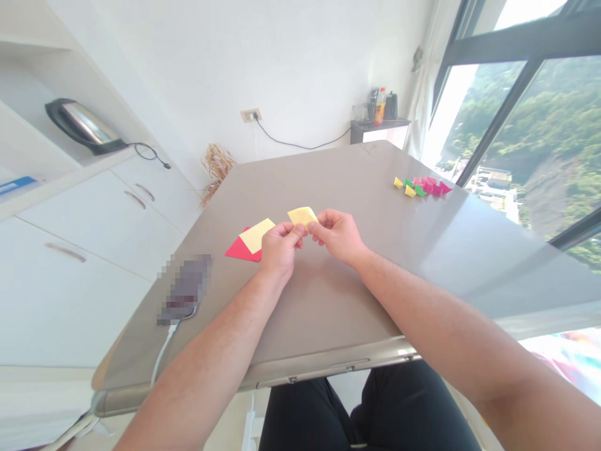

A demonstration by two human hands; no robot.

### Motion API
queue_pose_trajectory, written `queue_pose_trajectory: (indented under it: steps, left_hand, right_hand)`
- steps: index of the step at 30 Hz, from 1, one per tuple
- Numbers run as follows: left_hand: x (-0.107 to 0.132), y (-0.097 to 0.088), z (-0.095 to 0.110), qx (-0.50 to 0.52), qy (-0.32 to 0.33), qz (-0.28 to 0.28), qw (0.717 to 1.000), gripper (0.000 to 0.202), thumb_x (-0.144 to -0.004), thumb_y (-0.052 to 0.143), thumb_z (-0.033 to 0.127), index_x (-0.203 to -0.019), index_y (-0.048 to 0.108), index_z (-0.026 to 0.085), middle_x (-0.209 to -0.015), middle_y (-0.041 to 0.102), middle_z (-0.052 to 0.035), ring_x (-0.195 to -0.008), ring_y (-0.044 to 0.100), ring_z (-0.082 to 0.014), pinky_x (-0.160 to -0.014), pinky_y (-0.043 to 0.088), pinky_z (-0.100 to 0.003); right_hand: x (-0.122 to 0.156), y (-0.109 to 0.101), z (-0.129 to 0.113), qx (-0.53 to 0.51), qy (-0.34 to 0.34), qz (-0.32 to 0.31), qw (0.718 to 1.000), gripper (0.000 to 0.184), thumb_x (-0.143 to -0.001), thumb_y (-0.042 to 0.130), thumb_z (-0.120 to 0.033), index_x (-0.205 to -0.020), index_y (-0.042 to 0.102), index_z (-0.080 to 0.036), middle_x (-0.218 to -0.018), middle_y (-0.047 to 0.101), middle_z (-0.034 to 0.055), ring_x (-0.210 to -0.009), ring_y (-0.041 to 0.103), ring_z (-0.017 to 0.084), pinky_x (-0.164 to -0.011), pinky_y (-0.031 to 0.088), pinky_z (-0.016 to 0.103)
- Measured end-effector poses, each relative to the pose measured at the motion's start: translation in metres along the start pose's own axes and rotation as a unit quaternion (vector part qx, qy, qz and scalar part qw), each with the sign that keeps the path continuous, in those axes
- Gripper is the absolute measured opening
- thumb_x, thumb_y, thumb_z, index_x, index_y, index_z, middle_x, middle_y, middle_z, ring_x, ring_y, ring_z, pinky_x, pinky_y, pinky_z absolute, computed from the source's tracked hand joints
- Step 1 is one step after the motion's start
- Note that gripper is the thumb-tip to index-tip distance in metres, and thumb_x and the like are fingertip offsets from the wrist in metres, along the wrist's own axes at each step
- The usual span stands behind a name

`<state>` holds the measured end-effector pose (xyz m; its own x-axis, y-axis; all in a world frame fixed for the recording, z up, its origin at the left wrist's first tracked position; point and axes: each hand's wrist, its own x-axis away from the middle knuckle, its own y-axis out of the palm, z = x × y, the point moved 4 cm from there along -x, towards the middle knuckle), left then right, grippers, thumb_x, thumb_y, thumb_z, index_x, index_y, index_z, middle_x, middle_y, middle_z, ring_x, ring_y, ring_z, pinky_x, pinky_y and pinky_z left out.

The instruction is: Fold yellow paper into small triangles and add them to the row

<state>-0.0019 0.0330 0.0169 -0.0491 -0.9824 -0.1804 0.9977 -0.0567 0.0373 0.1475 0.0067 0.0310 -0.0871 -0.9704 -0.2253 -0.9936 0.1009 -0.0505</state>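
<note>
Both my hands hold one small yellow paper sheet (302, 216) above the grey table (357, 294). My left hand (280, 250) pinches its lower left edge with thumb and fingers closed. My right hand (339, 235) pinches the lower right edge, fingers curled. Just left of my left hand, a second yellow paper (256, 235) lies on top of a red paper (236, 250) on the table.
A cluster of small folded yellow, green and pink paper pieces (422, 186) lies at the table's far right. A blurred phone (184, 291) with a white cable rests near the left edge. White cabinets with a kettle (79, 125) stand to the left; a large window is at right.
</note>
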Motion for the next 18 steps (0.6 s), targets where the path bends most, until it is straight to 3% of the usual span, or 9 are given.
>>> queue_pose_trajectory:
  steps: [10, 15, 18]
  left_hand:
    - [-0.0037, -0.0021, -0.0018, 0.032, 0.017, 0.011, 0.999, 0.022, -0.072, 0.079, 0.032, -0.066, 0.064, 0.018, -0.058, 0.058, 0.0014, -0.055, 0.048, -0.0098, -0.058, 0.039, -0.025]
    - [-0.0031, 0.0006, -0.0061, 0.040, 0.016, -0.025, 0.999, 0.025, -0.072, 0.083, 0.037, -0.067, 0.067, 0.018, -0.064, 0.063, -0.0007, -0.057, 0.049, -0.0100, -0.058, 0.040, -0.026]
    - [-0.0020, 0.0017, -0.0073, 0.042, 0.016, -0.021, 0.999, 0.023, -0.072, 0.082, 0.035, -0.068, 0.068, 0.018, -0.065, 0.064, -0.0008, -0.057, 0.049, -0.0100, -0.059, 0.039, -0.026]
  right_hand:
    - [-0.0016, -0.0008, 0.0032, -0.039, 0.028, 0.001, 0.999, 0.015, -0.075, 0.072, -0.032, -0.072, 0.066, -0.019, -0.068, 0.071, 0.0017, -0.064, 0.063, 0.015, -0.065, 0.052, 0.029]
    - [-0.0034, -0.0016, 0.0024, -0.051, 0.007, -0.008, 0.999, 0.019, -0.071, 0.077, -0.037, -0.074, 0.067, -0.020, -0.074, 0.069, 0.0006, -0.066, 0.061, 0.014, -0.062, 0.049, 0.027]
    - [-0.0043, -0.0038, 0.0038, -0.042, 0.017, 0.020, 0.999, 0.022, -0.069, 0.077, -0.037, -0.069, 0.063, -0.020, -0.066, 0.064, -0.0016, -0.059, 0.055, 0.012, -0.056, 0.043, 0.026]
